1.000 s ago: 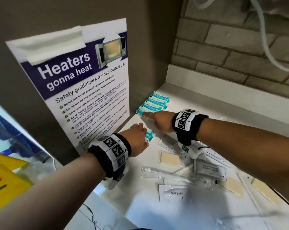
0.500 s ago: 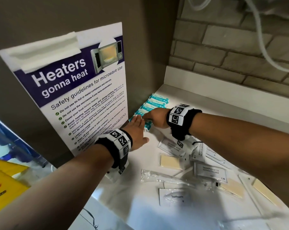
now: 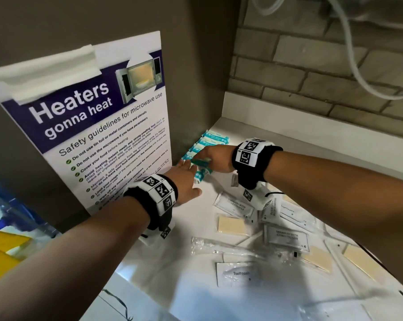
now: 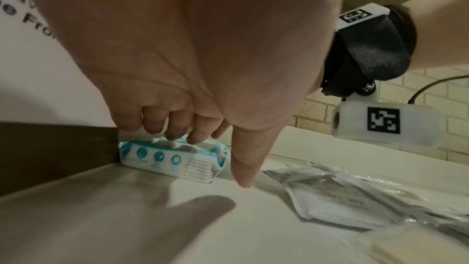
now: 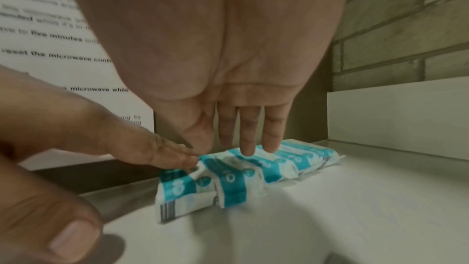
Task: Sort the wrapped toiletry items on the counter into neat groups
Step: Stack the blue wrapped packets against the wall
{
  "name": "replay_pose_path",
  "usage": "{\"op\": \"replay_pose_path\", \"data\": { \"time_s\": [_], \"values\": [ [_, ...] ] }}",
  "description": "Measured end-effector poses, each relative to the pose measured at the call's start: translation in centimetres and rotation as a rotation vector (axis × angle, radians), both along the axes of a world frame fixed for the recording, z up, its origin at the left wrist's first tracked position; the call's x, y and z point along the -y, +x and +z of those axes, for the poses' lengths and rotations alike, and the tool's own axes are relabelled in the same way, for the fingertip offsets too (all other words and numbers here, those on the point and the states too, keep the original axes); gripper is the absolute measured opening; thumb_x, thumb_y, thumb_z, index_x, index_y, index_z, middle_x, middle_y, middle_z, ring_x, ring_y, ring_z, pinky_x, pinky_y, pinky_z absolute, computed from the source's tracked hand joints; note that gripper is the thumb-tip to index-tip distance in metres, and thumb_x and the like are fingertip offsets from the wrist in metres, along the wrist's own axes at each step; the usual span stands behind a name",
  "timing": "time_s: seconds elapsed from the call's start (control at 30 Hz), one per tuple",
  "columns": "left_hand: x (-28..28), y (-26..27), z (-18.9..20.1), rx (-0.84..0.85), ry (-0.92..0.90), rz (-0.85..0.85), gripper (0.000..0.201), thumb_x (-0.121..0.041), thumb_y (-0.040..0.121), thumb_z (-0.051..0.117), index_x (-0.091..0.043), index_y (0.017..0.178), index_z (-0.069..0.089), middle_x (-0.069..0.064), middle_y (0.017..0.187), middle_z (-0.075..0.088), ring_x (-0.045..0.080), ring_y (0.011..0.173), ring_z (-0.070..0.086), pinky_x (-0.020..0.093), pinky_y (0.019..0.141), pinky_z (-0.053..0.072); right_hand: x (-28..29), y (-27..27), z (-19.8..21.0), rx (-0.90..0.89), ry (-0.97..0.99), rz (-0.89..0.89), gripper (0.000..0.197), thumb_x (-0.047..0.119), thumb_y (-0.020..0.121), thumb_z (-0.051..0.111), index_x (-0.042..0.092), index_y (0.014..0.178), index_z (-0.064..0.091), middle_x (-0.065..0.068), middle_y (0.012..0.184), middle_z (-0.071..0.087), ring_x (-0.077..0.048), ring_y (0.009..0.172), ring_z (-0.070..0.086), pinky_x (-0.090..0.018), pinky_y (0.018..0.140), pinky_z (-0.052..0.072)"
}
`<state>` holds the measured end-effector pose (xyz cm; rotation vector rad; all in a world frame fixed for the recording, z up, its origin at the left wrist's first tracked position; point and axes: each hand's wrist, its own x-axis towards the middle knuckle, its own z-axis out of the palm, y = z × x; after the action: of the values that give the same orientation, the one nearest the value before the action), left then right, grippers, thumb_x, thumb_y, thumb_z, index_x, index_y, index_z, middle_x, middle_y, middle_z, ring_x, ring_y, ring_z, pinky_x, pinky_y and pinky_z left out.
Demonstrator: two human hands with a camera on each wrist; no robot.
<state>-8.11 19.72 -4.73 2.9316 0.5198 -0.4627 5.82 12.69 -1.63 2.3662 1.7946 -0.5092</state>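
Several teal-and-white wrapped packets [image 3: 215, 139] lie in a row against the brown side wall on the white counter [image 3: 184, 286]. My left hand [image 3: 184, 174] reaches in flat, and its fingers [image 4: 175, 127] touch the top of the nearest packet [image 4: 172, 160]. My right hand [image 3: 209, 157] is just beyond it, its straight fingers [image 5: 247, 138] resting tips-down on the packets [image 5: 291, 162] in the middle of the row. In the right wrist view the left hand's fingers [image 5: 152, 148] meet the packet at the near end. Neither hand grips anything.
A microwave safety poster [image 3: 103, 135] leans on the left wall. Behind my hands lie shampoo sachets [image 3: 286, 237], pale soap bars [image 3: 231, 224], a toothpaste sachet [image 3: 240, 273] and a clear-wrapped toothbrush [image 3: 219, 247]. A brick wall and white upstand [image 3: 311, 126] bound the back.
My left hand, curled round a teal packet a second ago, has opened and moved forward to the near end of the row. The right hand stays on the row, fingers spread flatter.
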Motion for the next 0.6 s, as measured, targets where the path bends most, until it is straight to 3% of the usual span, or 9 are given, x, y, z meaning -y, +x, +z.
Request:
{"op": "replay_pose_path", "data": {
  "time_s": [0.1, 0.2, 0.3, 0.37, 0.4, 0.47, 0.5, 0.53, 0.6],
  "values": [
    [1.3, 0.3, 1.3, 0.159, -0.065, -0.04, 0.066, -0.039, 0.093, 0.053, -0.012, 0.148, 0.029, 0.012, 0.153, 0.033, 0.028, 0.142, 0.028, 0.034, 0.117, 0.023, 3.3, 0.6, 1.6, 0.011, 0.075, -0.023, 0.043, 0.012, 0.092, 0.051, 0.014, 0.135, 0.053, -0.007, 0.137, 0.055, -0.026, 0.122, 0.054, -0.025, 0.102, 0.039],
    [3.6, 1.4, 2.1, 0.198, -0.194, -0.12, 0.047, -0.027, 0.092, 0.055, -0.018, 0.137, 0.047, 0.005, 0.136, 0.055, 0.021, 0.127, 0.051, 0.033, 0.107, 0.04, 7.5, 1.1, 2.8, 0.091, -0.012, -0.045, 0.041, 0.012, 0.089, 0.057, 0.016, 0.13, 0.057, -0.001, 0.129, 0.06, -0.02, 0.115, 0.057, -0.015, 0.08, 0.033],
    [5.7, 2.5, 1.8, 0.072, -0.234, -0.214, 0.042, -0.022, 0.091, 0.057, -0.019, 0.133, 0.054, 0.002, 0.133, 0.059, 0.021, 0.123, 0.056, 0.033, 0.104, 0.044, 11.6, 2.0, 1.5, 0.243, -0.211, 0.09, 0.024, 0.016, 0.089, 0.059, 0.012, 0.112, 0.064, 0.005, 0.094, 0.069, -0.016, 0.089, 0.064, -0.018, 0.074, 0.042],
    [6.6, 3.0, 1.5, 0.038, -0.124, -0.268, 0.045, -0.026, 0.09, 0.06, -0.023, 0.134, 0.053, 0.002, 0.135, 0.054, 0.024, 0.122, 0.054, 0.031, 0.101, 0.043, 13.5, 1.5, 0.1, -0.025, -0.167, 0.083, 0.013, 0.013, 0.095, 0.049, 0.006, 0.09, 0.059, 0.007, 0.062, 0.061, -0.01, 0.057, 0.06, -0.018, 0.054, 0.046],
    [6.7, 3.2, 1.4, 0.033, -0.088, -0.278, 0.045, -0.027, 0.089, 0.061, -0.024, 0.134, 0.052, 0.002, 0.133, 0.051, 0.025, 0.121, 0.053, 0.031, 0.099, 0.043, 13.9, 1.7, -0.4, -0.193, -0.122, 0.031, 0.012, 0.011, 0.094, 0.047, 0.007, 0.086, 0.056, 0.004, 0.06, 0.06, -0.01, 0.053, 0.057, -0.019, 0.051, 0.046],
    [6.8, 3.8, 1.3, 0.031, -0.08, -0.279, 0.045, -0.027, 0.086, 0.064, -0.024, 0.13, 0.055, 0.003, 0.13, 0.053, 0.025, 0.117, 0.055, 0.032, 0.098, 0.045, 15.2, 1.9, -1.5, 0.207, -0.244, 0.205, 0.02, 0.012, 0.09, 0.05, 0.011, 0.106, 0.061, -0.001, 0.093, 0.068, -0.017, 0.082, 0.064, -0.027, 0.075, 0.054],
    [6.7, 4.1, 1.3, 0.026, -0.084, -0.277, 0.043, -0.027, 0.084, 0.066, -0.023, 0.126, 0.058, 0.003, 0.128, 0.057, 0.024, 0.114, 0.056, 0.032, 0.096, 0.047, 15.4, 1.9, -1.7, 0.308, -0.235, 0.165, 0.03, 0.015, 0.09, 0.048, 0.017, 0.117, 0.06, 0.0, 0.111, 0.066, -0.021, 0.1, 0.063, -0.034, 0.089, 0.052],
    [6.7, 4.4, 1.5, 0.018, -0.089, -0.28, 0.039, -0.027, 0.083, 0.068, -0.022, 0.121, 0.061, 0.003, 0.125, 0.06, 0.024, 0.111, 0.058, 0.031, 0.093, 0.048, 15.6, 1.7, -1.6, 0.301, -0.229, 0.074, 0.036, 0.017, 0.089, 0.047, 0.022, 0.124, 0.057, 0.001, 0.119, 0.063, -0.025, 0.108, 0.059, -0.038, 0.095, 0.049],
    [6.5, 4.8, 1.8, 0.024, -0.093, -0.295, 0.032, -0.029, 0.083, 0.068, -0.019, 0.114, 0.065, 0.004, 0.119, 0.065, 0.024, 0.107, 0.06, 0.027, 0.086, 0.047, 15.9, 1.2, -1.2, 0.278, -0.211, 0.001, 0.043, 0.013, 0.088, 0.05, 0.023, 0.13, 0.053, -0.001, 0.121, 0.059, -0.027, 0.112, 0.054, -0.037, 0.093, 0.048]
  ]
}}
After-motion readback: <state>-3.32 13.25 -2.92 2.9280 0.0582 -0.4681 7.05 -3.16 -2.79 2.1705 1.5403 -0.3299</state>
